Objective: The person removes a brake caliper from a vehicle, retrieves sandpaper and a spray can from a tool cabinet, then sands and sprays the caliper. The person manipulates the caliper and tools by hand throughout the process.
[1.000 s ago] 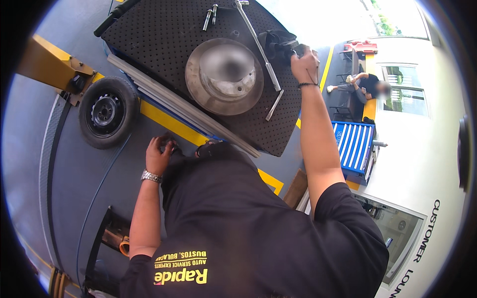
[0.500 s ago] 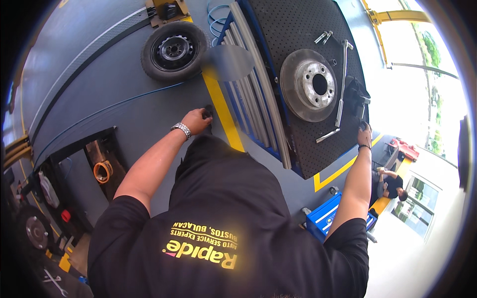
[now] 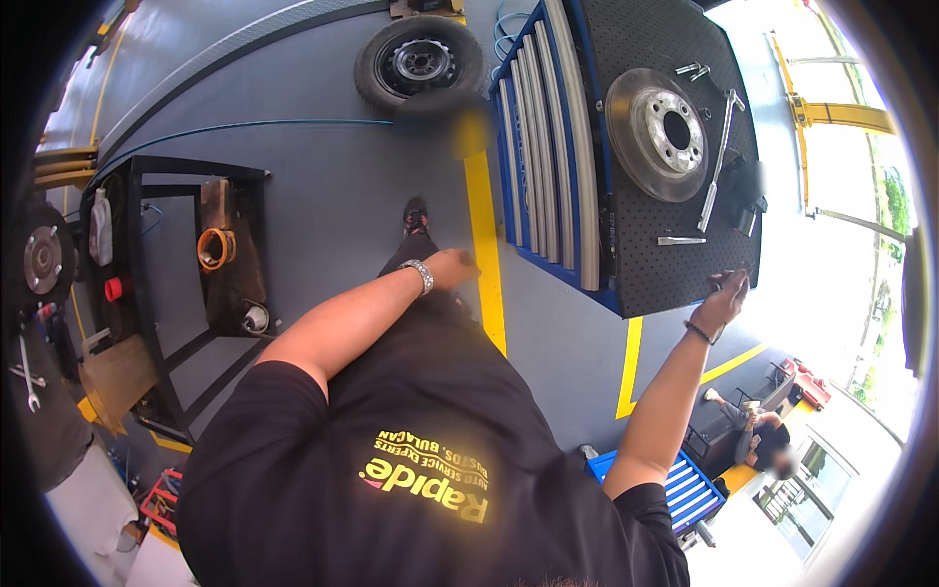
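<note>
My right hand point(image 3: 722, 301) is at the near edge of the black perforated top of a blue tool cabinet point(image 3: 641, 259). Its fingers are stretched out with nothing seen in them. Farther along the top lie a black object point(image 3: 751, 217), its kind unclear, a short metal bar point(image 3: 682, 240), and a long-handled ratchet or breaker bar point(image 3: 722, 152). Beside them a brake disc point(image 3: 657, 135) lies flat, with small sockets point(image 3: 693, 70) beyond it. My left hand point(image 3: 453, 270) hangs in front of my body, above the floor's yellow line; its fingers are smeared by motion.
A wheel with tyre point(image 3: 419, 64) lies on the floor at the far end. At left stands a black metal frame point(image 3: 201, 164) with an orange-rimmed part. A smaller blue cart point(image 3: 685, 489) is behind my right arm. A person point(image 3: 758, 440) sits at the right. A blue hose point(image 3: 254, 124) crosses the floor.
The view has shifted, so the cabinet sits farther right. My right hand has drawn back from beside the black object to the near edge. My left hand has moved across toward the yellow line.
</note>
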A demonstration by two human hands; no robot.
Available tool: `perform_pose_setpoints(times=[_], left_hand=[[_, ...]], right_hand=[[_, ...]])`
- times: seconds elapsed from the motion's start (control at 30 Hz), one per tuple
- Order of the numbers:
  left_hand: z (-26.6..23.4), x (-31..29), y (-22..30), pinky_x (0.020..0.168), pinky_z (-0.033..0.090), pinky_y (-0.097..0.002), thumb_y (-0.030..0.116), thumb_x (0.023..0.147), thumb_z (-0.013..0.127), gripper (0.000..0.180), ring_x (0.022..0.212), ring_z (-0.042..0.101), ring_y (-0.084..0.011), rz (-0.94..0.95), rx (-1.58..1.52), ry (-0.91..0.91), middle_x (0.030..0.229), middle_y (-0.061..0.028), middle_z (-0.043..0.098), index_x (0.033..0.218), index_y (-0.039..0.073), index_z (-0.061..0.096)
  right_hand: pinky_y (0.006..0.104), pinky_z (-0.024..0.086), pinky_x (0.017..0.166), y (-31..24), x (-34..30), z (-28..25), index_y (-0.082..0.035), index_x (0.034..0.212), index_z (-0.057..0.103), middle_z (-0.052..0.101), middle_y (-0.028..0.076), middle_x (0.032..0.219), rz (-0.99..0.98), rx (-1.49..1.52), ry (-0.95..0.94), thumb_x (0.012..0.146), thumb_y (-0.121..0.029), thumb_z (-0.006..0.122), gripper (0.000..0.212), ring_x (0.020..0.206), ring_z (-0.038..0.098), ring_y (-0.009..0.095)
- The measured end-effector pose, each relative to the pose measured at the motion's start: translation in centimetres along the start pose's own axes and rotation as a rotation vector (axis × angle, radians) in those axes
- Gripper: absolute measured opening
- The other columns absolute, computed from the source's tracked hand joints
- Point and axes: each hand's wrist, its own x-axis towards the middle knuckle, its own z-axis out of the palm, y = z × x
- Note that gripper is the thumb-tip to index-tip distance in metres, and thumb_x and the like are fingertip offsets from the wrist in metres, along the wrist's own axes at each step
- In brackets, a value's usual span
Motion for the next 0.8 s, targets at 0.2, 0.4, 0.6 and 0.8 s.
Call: perform_pose_setpoints(times=[0.2, 0.4, 0.6, 0.8], left_hand=[[-0.8, 11.0, -0.1, 0.101, 0.052, -0.0388, 0.045, 0.098, 0.065, 0.059, 0.113, 0.07, -0.0295, -0.299, -0.282, 0.109, 0.127, -0.0155, 0.072, 0.133, -0.002, 0.066], [2.9, 29.5, -0.7, 0.116, 0.042, -0.0436, 0.056, 0.099, 0.062, 0.078, 0.14, 0.054, -0.0399, -0.285, -0.639, 0.306, 0.146, -0.0281, 0.059, 0.148, -0.004, 0.052], [5.5, 34.3, -3.8, 0.116, 0.042, -0.0501, 0.051, 0.103, 0.06, 0.073, 0.142, 0.049, -0.039, -0.218, -1.099, 0.06, 0.156, -0.0232, 0.049, 0.154, 0.001, 0.043], [1.8, 27.8, -8.9, 0.11, 0.046, -0.05, 0.042, 0.106, 0.061, 0.059, 0.135, 0.056, -0.0313, -0.253, -1.045, 0.076, 0.145, -0.0162, 0.059, 0.148, 0.002, 0.05]], right_hand=[[0.0279, 0.045, 0.075, -3.7, -9.7, 6.5, 0.0, 0.118, 0.06, 0.057, 0.003, 0.092, -0.038, -0.236, -0.172, 0.112, -0.033, 0.051, 0.035, 0.078, 0.053, 0.012], [0.0275, 0.042, 0.075, -3.2, -10.2, 5.9, 0.001, 0.136, 0.057, 0.061, 0.005, 0.104, -0.219, -0.391, -0.155, 0.113, -0.033, 0.045, 0.043, 0.085, 0.052, 0.011], [0.027, 0.041, 0.08, -3.0, -9.7, 3.4, 0.004, 0.148, 0.048, 0.061, 0.007, 0.114, -0.033, -0.264, -0.149, 0.111, -0.035, 0.05, 0.054, 0.093, 0.052, 0.012], [0.0287, 0.043, 0.088, -2.6, -9.5, 1.3, 0.003, 0.143, 0.05, 0.06, 0.008, 0.117, 0.009, -0.583, -0.181, 0.113, -0.029, 0.045, 0.044, 0.1, 0.054, 0.014]])
